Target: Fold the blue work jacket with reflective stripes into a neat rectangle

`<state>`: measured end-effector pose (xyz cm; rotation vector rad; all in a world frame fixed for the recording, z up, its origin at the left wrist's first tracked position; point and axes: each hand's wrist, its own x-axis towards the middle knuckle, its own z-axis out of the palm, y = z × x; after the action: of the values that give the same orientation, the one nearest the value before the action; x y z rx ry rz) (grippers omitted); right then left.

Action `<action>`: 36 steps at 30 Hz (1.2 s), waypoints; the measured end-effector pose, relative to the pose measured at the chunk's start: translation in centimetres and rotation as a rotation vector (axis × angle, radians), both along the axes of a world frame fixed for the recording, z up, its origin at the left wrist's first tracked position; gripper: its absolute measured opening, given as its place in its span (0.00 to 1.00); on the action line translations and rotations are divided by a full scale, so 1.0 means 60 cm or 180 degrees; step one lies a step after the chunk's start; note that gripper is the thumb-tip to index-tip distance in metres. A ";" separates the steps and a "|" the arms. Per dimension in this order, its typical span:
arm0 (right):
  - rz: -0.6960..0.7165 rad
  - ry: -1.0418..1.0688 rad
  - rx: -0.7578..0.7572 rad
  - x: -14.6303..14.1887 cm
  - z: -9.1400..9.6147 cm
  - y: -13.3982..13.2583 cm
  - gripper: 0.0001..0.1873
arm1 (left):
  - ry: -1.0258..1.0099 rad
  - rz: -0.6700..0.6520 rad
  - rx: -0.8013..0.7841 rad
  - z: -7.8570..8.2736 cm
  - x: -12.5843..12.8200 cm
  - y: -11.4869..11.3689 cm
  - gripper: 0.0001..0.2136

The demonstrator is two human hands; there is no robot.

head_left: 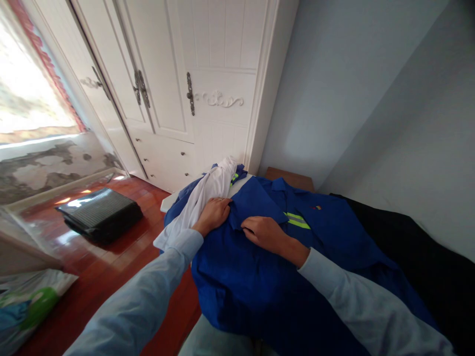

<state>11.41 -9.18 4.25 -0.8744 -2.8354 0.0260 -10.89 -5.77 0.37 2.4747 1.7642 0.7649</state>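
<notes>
A blue work jacket [245, 267] with yellow-and-silver reflective strips spreads in front of me, partly over my lap. My left hand [215, 215] is closed at the edge of a folded flap of it, beside a white cloth [202, 195]. A ring shows on one of its fingers. My right hand [265, 233] pinches the near edge of the same flap, fingers curled, with the fingertips partly hidden. More blue fabric lies beneath the white cloth on the left.
A white wardrobe [222, 49] stands ahead, beside a grey wall [352, 74]. On the glossy red floor [148, 252] at left lies a black ribbed bag [100, 212]. A plastic bag [33, 301] is at lower left, black fabric [408, 242] at right.
</notes>
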 end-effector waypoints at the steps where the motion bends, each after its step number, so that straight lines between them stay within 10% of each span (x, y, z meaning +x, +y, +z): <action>1: 0.0027 0.0013 -0.0103 0.003 -0.003 0.002 0.09 | -0.0046 0.0006 -0.0005 0.001 0.000 -0.001 0.20; 9: 0.0381 0.0345 0.0156 0.032 -0.030 -0.004 0.24 | -0.0218 -0.0166 -0.0004 0.003 0.000 -0.005 0.21; 21: 0.0030 0.0162 -0.0150 0.085 -0.046 -0.035 0.22 | 0.0100 -0.0264 -0.0140 0.000 -0.001 0.000 0.20; 36: -0.1713 0.2818 -0.0594 0.189 -0.156 -0.295 0.17 | 0.0484 -0.0280 -0.0268 0.001 -0.002 0.014 0.23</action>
<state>22.74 -26.89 -5.13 -1.2403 -1.7530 0.4788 -11.01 -4.95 0.46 2.5962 1.6791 0.4983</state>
